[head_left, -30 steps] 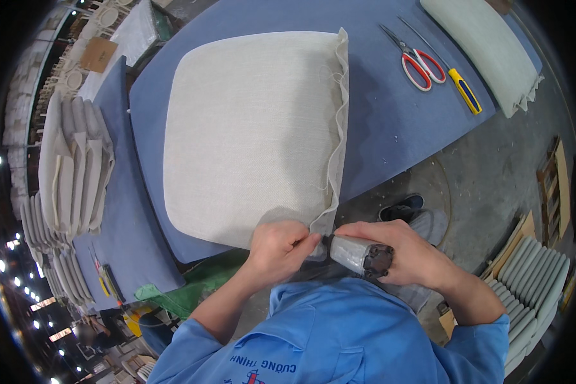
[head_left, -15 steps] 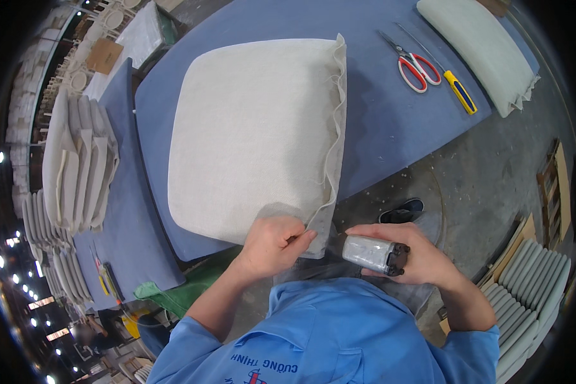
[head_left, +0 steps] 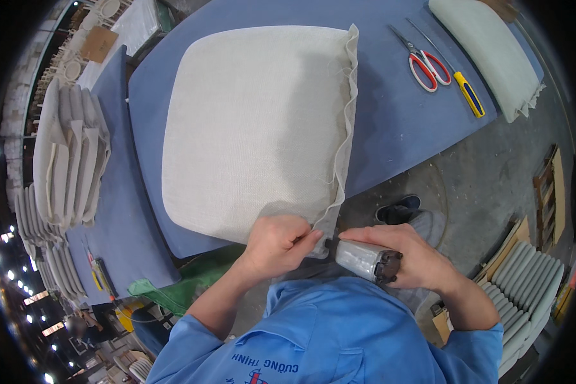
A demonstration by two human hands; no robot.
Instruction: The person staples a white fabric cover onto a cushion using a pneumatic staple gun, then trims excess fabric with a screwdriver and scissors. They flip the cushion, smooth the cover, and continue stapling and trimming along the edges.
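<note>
A large beige fabric-covered seat cushion [head_left: 256, 128] lies on the blue padded table [head_left: 397, 128], with loose fabric hanging along its right edge. My left hand [head_left: 276, 243] pinches the fabric at the cushion's near right corner, over the table's edge. My right hand [head_left: 406, 256] holds a grey metal staple gun [head_left: 365, 261], its nose pointing left at that same corner, close to my left fingers.
Red-handled scissors [head_left: 425, 64] and a yellow-and-blue utility knife [head_left: 468, 95] lie at the table's far right, beside a pale green cushion [head_left: 486, 57]. Stacks of cushions [head_left: 70, 153] stand on the left and more at the lower right [head_left: 525, 281]. A green bag [head_left: 192, 281] sits under the table.
My hands stay at the cushion's near corner. The staple gun drew slightly away to the right, then came back to the corner. My left hand keeps its pinch on the fabric.
</note>
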